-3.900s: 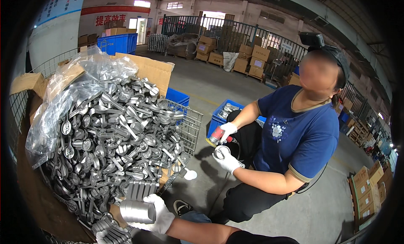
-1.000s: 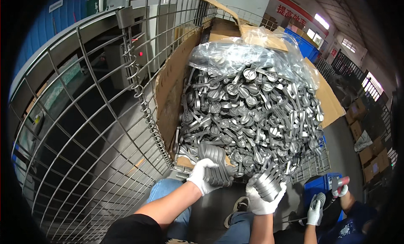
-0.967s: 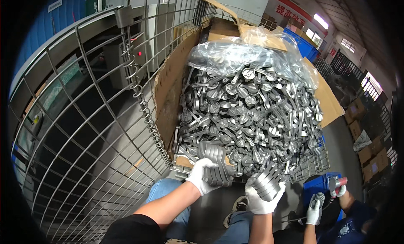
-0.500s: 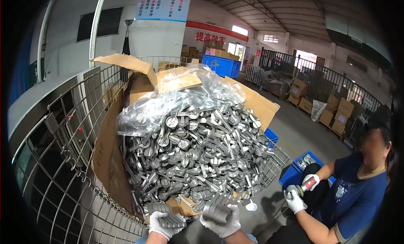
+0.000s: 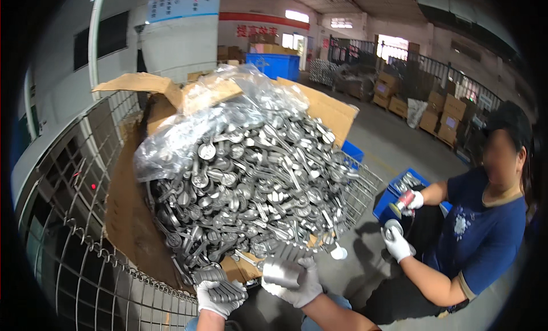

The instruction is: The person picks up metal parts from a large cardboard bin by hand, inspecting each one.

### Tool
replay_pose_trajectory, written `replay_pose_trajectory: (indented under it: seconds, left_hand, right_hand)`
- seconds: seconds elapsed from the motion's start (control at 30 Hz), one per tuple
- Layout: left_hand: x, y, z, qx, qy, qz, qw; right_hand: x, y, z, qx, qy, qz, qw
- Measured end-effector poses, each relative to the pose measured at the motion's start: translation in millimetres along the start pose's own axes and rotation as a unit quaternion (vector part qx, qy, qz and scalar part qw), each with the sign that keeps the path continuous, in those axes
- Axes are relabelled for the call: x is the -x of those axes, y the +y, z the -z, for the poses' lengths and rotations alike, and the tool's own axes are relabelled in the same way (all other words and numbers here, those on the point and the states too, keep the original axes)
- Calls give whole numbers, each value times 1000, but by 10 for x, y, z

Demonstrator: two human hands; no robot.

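My left hand [image 5: 212, 308], in a white glove, is closed round a row of grey metal handle-like pieces [image 5: 224, 291]. Beside it on the right, my right gloved hand [image 5: 309, 288] grips another row of such pieces [image 5: 283, 272], stacked side by side with a smooth rounded face turned up. Both hands are low in the view, at the near edge of a large heap of loose grey metal handles [image 5: 257, 188] with round heads. Clear plastic sheeting [image 5: 165, 151] lies over the heap's far left part. Below the pieces, some of my fingers are hidden.
A torn cardboard carton [image 5: 123, 217] inside a wire cage [image 5: 85, 268] surrounds the heap. On the right a co-worker [image 5: 485, 234] sits holding a red hand tool [image 5: 404, 201] and a round metal piece [image 5: 392, 228]. Near them stands a blue crate [image 5: 381, 207].
The whole view has shifted, with the heap now further left. The row in my right hand has turned, showing its smooth face. The co-worker's tool and round piece have moved apart.
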State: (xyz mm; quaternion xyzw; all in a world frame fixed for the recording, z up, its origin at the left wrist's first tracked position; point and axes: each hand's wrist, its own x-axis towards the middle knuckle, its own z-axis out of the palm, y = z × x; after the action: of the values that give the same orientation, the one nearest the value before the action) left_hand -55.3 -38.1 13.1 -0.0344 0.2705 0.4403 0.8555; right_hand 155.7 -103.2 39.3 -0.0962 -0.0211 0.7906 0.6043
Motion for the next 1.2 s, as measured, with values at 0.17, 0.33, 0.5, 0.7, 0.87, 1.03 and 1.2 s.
replay_pose_trajectory:
  seconds: [0.17,0.33,0.5,0.7,0.87,1.03,1.2]
  left_hand:
    - [-47,-14,27,-64,-2,-12,998]
    - [-80,90,24,-156,-112,28,981]
    - [-258,406,138,-256,-148,93,951]
    - [-96,371,375,-245,-50,-110,962]
    - [-3,278,277,-214,-20,-86,973]
    - [-47,207,118,-219,-30,-47,974]
    - [-67,121,53,-229,-36,-10,973]
  right_hand:
    - [-44,1,28,8,50,16,999]
    - [-64,-27,-86,-45,57,13,997]
    - [-14,-76,-172,-21,139,51,989]
    - [27,-180,-144,-26,86,49,995]
    - [27,-164,-164,18,135,69,988]
    - [0,-192,-199,-17,141,50,989]
    - [14,-283,-88,-59,93,57,992]
